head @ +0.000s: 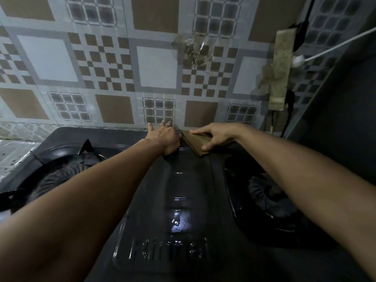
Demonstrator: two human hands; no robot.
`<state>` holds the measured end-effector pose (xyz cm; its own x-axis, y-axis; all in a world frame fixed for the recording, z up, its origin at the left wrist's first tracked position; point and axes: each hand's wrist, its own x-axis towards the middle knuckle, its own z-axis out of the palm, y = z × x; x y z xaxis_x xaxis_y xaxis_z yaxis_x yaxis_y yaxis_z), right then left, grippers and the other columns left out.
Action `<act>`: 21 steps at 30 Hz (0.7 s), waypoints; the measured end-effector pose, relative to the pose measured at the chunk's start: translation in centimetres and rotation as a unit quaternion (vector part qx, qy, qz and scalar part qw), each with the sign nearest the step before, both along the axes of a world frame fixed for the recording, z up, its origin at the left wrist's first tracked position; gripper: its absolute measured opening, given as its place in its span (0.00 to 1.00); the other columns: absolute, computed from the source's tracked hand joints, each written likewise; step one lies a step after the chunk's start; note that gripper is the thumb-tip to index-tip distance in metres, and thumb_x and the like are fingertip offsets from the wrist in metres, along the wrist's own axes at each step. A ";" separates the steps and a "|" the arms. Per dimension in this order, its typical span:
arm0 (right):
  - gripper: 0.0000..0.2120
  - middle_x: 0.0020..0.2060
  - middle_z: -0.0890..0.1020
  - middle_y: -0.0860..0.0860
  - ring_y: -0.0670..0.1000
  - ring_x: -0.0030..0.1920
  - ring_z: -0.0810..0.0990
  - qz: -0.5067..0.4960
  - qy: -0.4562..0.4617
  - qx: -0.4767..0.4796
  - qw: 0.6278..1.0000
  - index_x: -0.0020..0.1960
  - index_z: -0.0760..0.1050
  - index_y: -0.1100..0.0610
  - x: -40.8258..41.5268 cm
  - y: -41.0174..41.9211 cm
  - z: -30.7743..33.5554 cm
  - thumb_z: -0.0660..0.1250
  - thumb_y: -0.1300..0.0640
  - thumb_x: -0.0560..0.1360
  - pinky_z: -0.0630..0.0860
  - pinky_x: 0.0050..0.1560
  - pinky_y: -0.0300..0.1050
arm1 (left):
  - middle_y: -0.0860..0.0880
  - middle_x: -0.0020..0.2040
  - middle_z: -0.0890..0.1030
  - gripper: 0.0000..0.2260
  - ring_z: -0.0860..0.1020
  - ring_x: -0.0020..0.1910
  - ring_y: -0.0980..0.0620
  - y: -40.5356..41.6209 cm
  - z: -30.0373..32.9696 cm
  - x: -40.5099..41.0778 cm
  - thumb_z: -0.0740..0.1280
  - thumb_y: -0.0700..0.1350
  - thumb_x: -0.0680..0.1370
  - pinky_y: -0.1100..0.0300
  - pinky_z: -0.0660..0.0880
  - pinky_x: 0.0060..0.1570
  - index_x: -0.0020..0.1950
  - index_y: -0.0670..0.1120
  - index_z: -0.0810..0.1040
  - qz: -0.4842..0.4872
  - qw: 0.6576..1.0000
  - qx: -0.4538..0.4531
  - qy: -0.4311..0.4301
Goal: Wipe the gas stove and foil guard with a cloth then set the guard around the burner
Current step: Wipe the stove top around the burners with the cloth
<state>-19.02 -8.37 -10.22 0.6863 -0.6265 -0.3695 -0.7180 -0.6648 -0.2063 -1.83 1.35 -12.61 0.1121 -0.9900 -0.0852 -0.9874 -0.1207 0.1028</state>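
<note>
1. The left hand (165, 137) lay flat and open against the patterned foil guard (105, 64) behind the gas stove (183, 200).
2. The right hand (215, 135) pinched the guard's folded brown corner (196, 143).
3. Both burner wells (266, 192) held only their burners.

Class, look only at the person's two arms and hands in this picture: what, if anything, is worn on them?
Nothing shows on either. The left hand and right hand are bare, with no gloves, rings, watch or bracelets visible, and both forearms are uncovered, no sleeves reaching into view.
</note>
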 end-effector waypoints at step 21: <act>0.36 0.75 0.62 0.51 0.55 0.73 0.62 -0.198 0.091 0.001 0.976 0.76 0.59 0.46 -14.8 -2.9 1.9 0.71 0.47 0.73 0.61 0.69 0.46 | 0.42 0.77 0.60 0.27 0.53 0.77 0.44 -2.6 0.0 -10.7 0.49 0.58 0.82 0.35 0.47 0.72 0.73 0.41 0.66 -0.123 0.992 -0.003 0.042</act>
<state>-33.79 -11.30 -8.36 0.3138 -0.8279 -0.4648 -0.9432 -0.3279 -0.0527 -12.49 -1.29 -12.63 -0.1391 -0.9873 -0.0772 -0.9749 0.1228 0.1856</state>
